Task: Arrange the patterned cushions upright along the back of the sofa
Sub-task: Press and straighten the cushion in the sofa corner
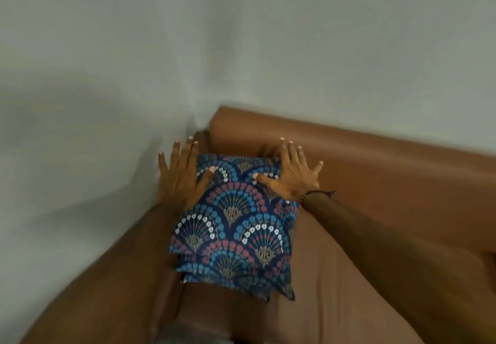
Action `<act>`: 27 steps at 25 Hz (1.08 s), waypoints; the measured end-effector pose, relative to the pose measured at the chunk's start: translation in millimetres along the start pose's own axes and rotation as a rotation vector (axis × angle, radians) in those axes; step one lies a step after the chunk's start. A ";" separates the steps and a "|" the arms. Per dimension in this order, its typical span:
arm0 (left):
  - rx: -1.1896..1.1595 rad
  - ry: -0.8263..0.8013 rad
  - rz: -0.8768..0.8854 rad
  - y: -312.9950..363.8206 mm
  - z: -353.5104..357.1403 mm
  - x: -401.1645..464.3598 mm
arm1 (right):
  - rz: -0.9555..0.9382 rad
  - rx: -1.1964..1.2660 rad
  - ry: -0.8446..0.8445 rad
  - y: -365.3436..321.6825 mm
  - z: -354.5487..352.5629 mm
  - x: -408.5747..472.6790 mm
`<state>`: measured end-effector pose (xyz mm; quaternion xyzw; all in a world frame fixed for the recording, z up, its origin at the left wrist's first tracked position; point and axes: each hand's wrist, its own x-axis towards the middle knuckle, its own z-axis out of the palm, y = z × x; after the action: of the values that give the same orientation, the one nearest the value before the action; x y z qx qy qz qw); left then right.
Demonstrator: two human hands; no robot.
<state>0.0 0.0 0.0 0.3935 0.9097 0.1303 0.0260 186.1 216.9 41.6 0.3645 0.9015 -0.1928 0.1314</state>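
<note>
Two bare hands press on a stack of patterned cushions (233, 220) in the corner of a brown sofa (389, 172), where the armrest (107, 276) meets the backrest. The left hand (182, 180) lies at the top left corner of the uppermost cushion, fingers spread wide and flat, thumb resting on the fabric while the other fingers reach past the cushion's edge toward the pale wall (80, 102). The right hand (291, 174) lies at the top right corner, also splayed open, thumb on the cushion and fingertips extending onto the backrest. Neither hand grips anything; both rest palm-down. A dark beaded bracelet (308, 196) circles the right wrist.

The top cushion, navy with fan-shaped arcs of blue, pink and white flowers, leans back toward the backrest rather than standing upright. Edges of at least one more cushion in the same print show beneath its lower left corner; how many lie under it cannot be told. The stack sits on the seat just beside the armrest, its top edge touching the backrest. Motion blur softens the wall and the left forearm.
</note>
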 end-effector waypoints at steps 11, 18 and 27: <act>-0.989 -0.346 -0.820 -9.0 32.5 -11.3 | 0.458 1.201 -0.292 56.0 68.8 0.9; -1.114 -0.394 -0.466 186.1 29.5 -6.9 | 0.414 1.313 -0.029 222.7 -8.9 -52.6; -1.051 -0.484 -0.215 536.7 209.1 -42.9 | 0.526 1.317 0.253 594.3 -4.5 -124.9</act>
<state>441.5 366.6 -65.8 0.2520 0.7259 0.4670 0.4376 693.7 535.3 -56.9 0.5927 0.4886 -0.6147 -0.1792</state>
